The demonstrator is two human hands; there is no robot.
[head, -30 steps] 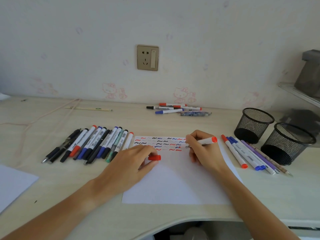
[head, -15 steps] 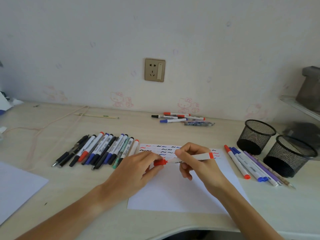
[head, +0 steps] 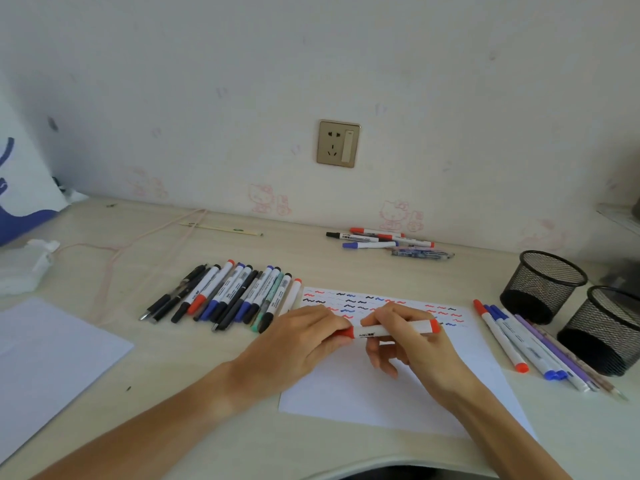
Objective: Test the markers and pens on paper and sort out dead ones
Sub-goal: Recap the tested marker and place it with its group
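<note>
Pale wood-grain laminate makes up the tabletop [head: 346, 268], smooth and matt, with two sheets of plain white paper on it: one bare sheet [head: 45, 358] at the near left and the test sheet [head: 398, 386] under the hands. Above that sheet both hands hold one white-barrelled marker [head: 391, 330] level. The left hand [head: 298, 344] has its grip curled round the red cap end; the right hand [head: 412, 344] pinches the barrel between thumb and fingers, the red tail end showing past them. Short wavy strokes in red, blue and black fill the sheet's far edge. Left of it lies a row of markers and pens [head: 225, 294], roughly fourteen, packed side by side. On the right lie about five slim pens [head: 519, 344], beside two round black wire-mesh cups [head: 542, 285]. Farther back, near the wall, sit about five more markers [head: 381, 241]. One brass-coloured socket plate [head: 337, 143] is set in the wall.
</note>
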